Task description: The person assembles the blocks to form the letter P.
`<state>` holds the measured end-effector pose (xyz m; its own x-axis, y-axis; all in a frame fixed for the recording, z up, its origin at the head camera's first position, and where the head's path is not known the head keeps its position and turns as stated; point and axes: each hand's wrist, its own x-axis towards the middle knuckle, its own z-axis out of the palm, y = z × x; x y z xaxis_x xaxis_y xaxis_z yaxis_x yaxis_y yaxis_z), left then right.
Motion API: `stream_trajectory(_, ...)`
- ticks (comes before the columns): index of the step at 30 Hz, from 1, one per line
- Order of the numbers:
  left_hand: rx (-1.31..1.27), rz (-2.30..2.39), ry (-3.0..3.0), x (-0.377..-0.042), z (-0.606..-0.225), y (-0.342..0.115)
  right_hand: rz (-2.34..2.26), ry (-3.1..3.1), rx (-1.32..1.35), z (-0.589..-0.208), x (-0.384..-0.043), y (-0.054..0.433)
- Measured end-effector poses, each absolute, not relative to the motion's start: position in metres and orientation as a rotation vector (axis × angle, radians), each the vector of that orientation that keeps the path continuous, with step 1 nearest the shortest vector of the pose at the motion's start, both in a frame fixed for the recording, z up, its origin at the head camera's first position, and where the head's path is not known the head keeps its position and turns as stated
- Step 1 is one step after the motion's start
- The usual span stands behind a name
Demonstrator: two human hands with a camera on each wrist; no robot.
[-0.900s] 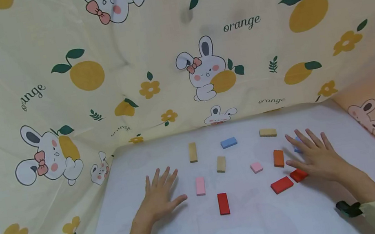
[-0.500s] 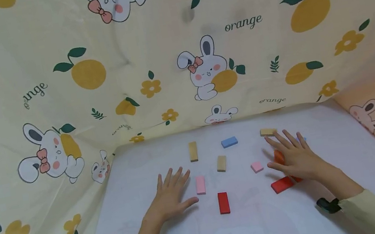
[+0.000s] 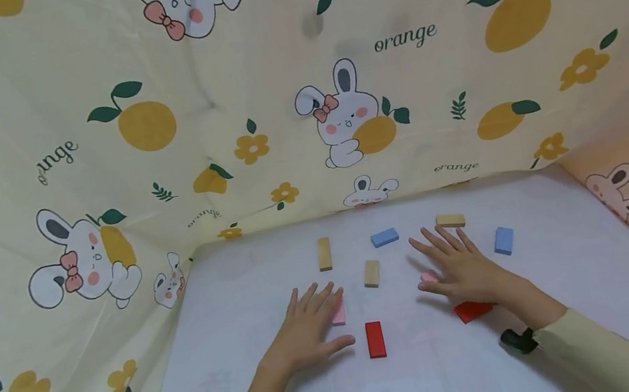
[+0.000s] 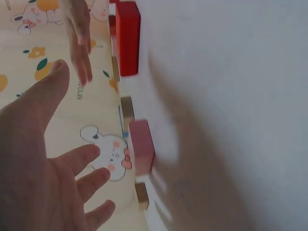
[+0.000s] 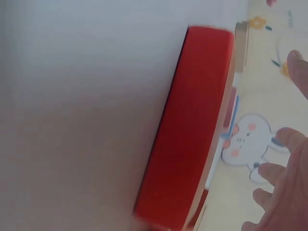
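Note:
My left hand [image 3: 306, 332] hovers over the white table with fingers spread, holding nothing. Its fingers partly cover a pink block [image 3: 339, 317], but in the left wrist view the hand is apart from that block [image 4: 141, 147]. Just right of the left thumb lies a red block [image 3: 375, 340]. My right hand [image 3: 467, 271], also spread and holding nothing, is above another red block [image 3: 472, 311] and a small pink block [image 3: 429, 277]. In the right wrist view a red block [image 5: 187, 130] lies large, with the fingers [image 5: 272, 173] off to its right.
Farther back lie wooden blocks [image 3: 324, 254], one nearer the middle [image 3: 372, 274] and one behind the right hand [image 3: 450, 220]. A blue block [image 3: 385, 237] is at the back, another blue block [image 3: 504, 240] at the right. A patterned cloth [image 3: 272, 92] hangs behind the table [image 3: 432, 377].
Both hands have moved inward, toward each other, the right one farther. The right blue block is uncovered again. The orange block and one red block are now hidden by the right hand.

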<state>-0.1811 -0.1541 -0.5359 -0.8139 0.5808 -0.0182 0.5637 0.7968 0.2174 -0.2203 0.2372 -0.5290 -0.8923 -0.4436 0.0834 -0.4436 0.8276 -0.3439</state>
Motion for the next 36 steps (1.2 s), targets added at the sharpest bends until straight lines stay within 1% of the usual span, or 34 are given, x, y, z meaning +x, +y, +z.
stream_trajectory(6,0.961,0.346,2.855,-0.179,-0.537,-0.145,-0.586,2.958,-0.784,-0.532,-0.225,0.223)
stream_trajectory(14,1.063,0.286,2.852,-0.175,-0.540,-0.135,-0.619,2.892,-0.848,-0.532,-0.230,0.201)
stream_trajectory(18,1.072,0.271,2.861,-0.173,-0.542,-0.131,-0.639,2.858,-0.858,-0.535,-0.235,0.192)
stream_trajectory(36,1.060,0.338,2.924,-0.168,-0.544,-0.124,-0.775,2.789,-0.700,-0.544,-0.252,0.161)
